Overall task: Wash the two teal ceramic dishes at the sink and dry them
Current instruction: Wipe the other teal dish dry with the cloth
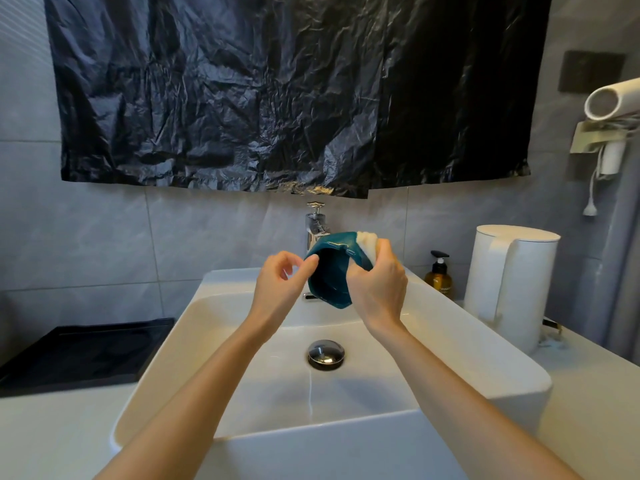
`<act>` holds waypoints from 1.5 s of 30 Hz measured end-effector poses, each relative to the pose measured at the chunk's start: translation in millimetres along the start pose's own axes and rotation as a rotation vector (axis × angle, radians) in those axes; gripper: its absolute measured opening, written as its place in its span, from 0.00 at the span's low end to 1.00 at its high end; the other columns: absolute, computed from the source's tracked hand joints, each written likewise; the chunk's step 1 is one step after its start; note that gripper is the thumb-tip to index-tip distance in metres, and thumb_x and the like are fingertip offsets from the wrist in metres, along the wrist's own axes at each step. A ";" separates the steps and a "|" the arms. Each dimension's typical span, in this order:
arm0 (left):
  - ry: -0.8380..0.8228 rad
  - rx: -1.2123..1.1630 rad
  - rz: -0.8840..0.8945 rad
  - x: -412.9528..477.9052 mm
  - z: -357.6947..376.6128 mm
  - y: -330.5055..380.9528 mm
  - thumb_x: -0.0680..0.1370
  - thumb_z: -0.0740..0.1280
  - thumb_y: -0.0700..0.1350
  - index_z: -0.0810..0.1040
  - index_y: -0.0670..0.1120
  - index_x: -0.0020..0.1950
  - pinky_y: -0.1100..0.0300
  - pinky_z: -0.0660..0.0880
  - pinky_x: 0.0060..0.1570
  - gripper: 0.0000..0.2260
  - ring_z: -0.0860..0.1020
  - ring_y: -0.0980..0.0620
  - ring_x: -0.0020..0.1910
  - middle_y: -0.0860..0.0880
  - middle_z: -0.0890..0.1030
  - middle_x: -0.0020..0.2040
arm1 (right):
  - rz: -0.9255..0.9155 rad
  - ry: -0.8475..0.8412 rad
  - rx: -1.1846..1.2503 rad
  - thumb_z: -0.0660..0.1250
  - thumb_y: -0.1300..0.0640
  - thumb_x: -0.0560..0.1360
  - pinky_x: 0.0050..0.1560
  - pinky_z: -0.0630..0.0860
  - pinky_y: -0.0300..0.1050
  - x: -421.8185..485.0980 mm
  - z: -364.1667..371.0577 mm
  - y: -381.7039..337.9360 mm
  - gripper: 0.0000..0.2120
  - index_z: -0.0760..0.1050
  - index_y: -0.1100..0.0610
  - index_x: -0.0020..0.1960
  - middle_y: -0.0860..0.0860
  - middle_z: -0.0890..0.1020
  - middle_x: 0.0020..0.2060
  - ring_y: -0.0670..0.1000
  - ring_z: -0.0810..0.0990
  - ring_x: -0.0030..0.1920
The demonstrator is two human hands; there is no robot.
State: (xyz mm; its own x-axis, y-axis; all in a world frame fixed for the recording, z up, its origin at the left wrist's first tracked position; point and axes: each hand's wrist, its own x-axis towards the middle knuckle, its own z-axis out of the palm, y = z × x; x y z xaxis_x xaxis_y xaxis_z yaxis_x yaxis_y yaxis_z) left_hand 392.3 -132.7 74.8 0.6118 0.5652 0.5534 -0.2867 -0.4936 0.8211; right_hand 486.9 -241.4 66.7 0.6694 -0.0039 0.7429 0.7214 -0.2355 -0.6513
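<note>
1. Grey wall tiles and a white counter [52, 434] frame a white sink [450, 341].
2. One teal dish [329, 275] is held tilted in the air above the back of the basin, just in front of the chrome tap [316, 226], with its hollow facing the person.
3. The right hand [377, 282] grips the dish's right side, its fingers curled round a pale cloth [367, 244] folded over the upper rim.
4. The left hand [280, 282] has loosely curled fingers, and one fingertip touches the dish's left rim. I cannot tell whether it pinches the edge.
5. Below the hands, a chrome drain plug [326, 353] sits in the basin floor.
6. On the counter to the right stand an amber pump bottle [438, 277] and a white jug [509, 289], with a black tray [86, 351] to the left.
7. A crumpled black plastic sheet [277, 91] hangs on the wall above the tap.
</note>
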 end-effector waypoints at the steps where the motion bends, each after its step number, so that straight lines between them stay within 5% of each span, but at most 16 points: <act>1: -0.044 -0.032 -0.044 -0.1 0.0 0.3 0.77 0.66 0.54 0.74 0.45 0.40 0.68 0.68 0.36 0.13 0.70 0.54 0.38 0.50 0.73 0.36 | -0.024 0.010 -0.025 0.68 0.53 0.73 0.38 0.76 0.44 0.6 -1.2 0.9 0.10 0.69 0.53 0.51 0.49 0.77 0.44 0.50 0.76 0.45; 4: -0.137 -0.242 -0.239 -3.0 -2.5 8.7 0.78 0.63 0.55 0.81 0.45 0.44 0.64 0.72 0.37 0.15 0.74 0.54 0.35 0.51 0.77 0.32 | -0.058 0.055 -0.089 0.69 0.54 0.72 0.38 0.71 0.42 3.1 -5.1 4.3 0.12 0.70 0.55 0.51 0.52 0.79 0.46 0.52 0.76 0.47; 7: -0.311 -0.513 -0.504 -3.3 -3.3 13.3 0.78 0.61 0.59 0.81 0.44 0.55 0.60 0.81 0.46 0.21 0.83 0.51 0.48 0.47 0.85 0.50 | -0.117 0.113 -0.136 0.71 0.54 0.71 0.37 0.73 0.43 4.3 -6.1 7.4 0.13 0.71 0.56 0.51 0.53 0.79 0.46 0.54 0.77 0.47; 11: -0.396 -0.971 -0.769 -2.7 -6.1 15.9 0.77 0.64 0.57 0.74 0.36 0.63 0.51 0.77 0.57 0.26 0.80 0.43 0.59 0.39 0.80 0.59 | -0.277 0.122 -0.187 0.75 0.56 0.66 0.34 0.71 0.42 0.5 -4.8 10.5 0.18 0.72 0.58 0.50 0.54 0.79 0.43 0.56 0.77 0.45; 18: -0.260 -1.137 -0.964 2.3 -14.4 20.0 0.74 0.71 0.46 0.73 0.34 0.60 0.53 0.81 0.44 0.20 0.83 0.41 0.50 0.35 0.81 0.55 | -0.600 0.044 -0.251 0.78 0.53 0.61 0.34 0.74 0.44 -5.9 2.2 15.0 0.28 0.68 0.55 0.56 0.53 0.77 0.43 0.54 0.74 0.43; 23: -0.146 -1.084 -0.935 3.0 -17.9 19.0 0.73 0.71 0.42 0.76 0.36 0.56 0.54 0.82 0.33 0.14 0.83 0.41 0.46 0.35 0.83 0.50 | -0.694 -0.033 -0.202 0.78 0.51 0.62 0.38 0.74 0.43 -10.7 6.2 10.5 0.31 0.67 0.55 0.58 0.54 0.77 0.45 0.54 0.73 0.45; 30: -0.149 -0.909 -0.722 8.9 -24.2 12.8 0.77 0.68 0.45 0.77 0.38 0.56 0.58 0.82 0.36 0.13 0.82 0.46 0.44 0.41 0.83 0.45 | -0.604 -0.304 0.006 0.69 0.36 0.68 0.52 0.69 0.40 -20.4 7.3 0.5 0.34 0.66 0.55 0.65 0.49 0.70 0.56 0.48 0.66 0.52; 34: -0.181 -0.721 -0.662 13.9 -25.9 5.7 0.76 0.68 0.48 0.76 0.39 0.57 0.61 0.80 0.36 0.15 0.79 0.49 0.46 0.43 0.80 0.47 | -0.540 -0.368 0.106 0.55 0.48 0.81 0.65 0.67 0.44 -31.8 11.3 -11.6 0.20 0.65 0.53 0.70 0.47 0.66 0.65 0.44 0.63 0.63; 37: -0.219 -0.627 -0.615 14.9 -24.1 4.0 0.77 0.67 0.47 0.78 0.39 0.51 0.63 0.78 0.35 0.10 0.78 0.50 0.42 0.44 0.80 0.43 | -0.604 -0.415 0.157 0.57 0.58 0.82 0.67 0.65 0.41 -32.4 11.3 -14.2 0.18 0.63 0.52 0.71 0.46 0.66 0.68 0.39 0.60 0.67; 41: -0.220 -0.624 -0.576 15.6 -24.3 1.8 0.78 0.66 0.47 0.78 0.41 0.53 0.61 0.77 0.42 0.10 0.79 0.50 0.46 0.44 0.80 0.46 | -0.477 -0.392 0.255 0.61 0.56 0.80 0.63 0.70 0.39 -27.3 11.7 -13.6 0.16 0.68 0.53 0.68 0.46 0.72 0.66 0.43 0.68 0.65; 45: -0.140 -0.723 -0.598 18.2 -28.6 1.8 0.77 0.66 0.49 0.77 0.40 0.55 0.58 0.77 0.45 0.14 0.78 0.49 0.47 0.43 0.79 0.47 | -0.685 -0.288 0.250 0.66 0.61 0.76 0.64 0.72 0.42 -24.8 9.9 -12.1 0.13 0.78 0.59 0.61 0.50 0.79 0.61 0.47 0.75 0.63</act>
State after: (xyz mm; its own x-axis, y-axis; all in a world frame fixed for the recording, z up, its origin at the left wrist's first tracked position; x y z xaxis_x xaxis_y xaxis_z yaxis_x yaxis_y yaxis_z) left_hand 381.8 -104.4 90.3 0.8745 0.4841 0.0299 -0.2556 0.4077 0.8766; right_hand 463.3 -228.8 54.6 0.0556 0.3238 0.9445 0.9858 0.1321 -0.1033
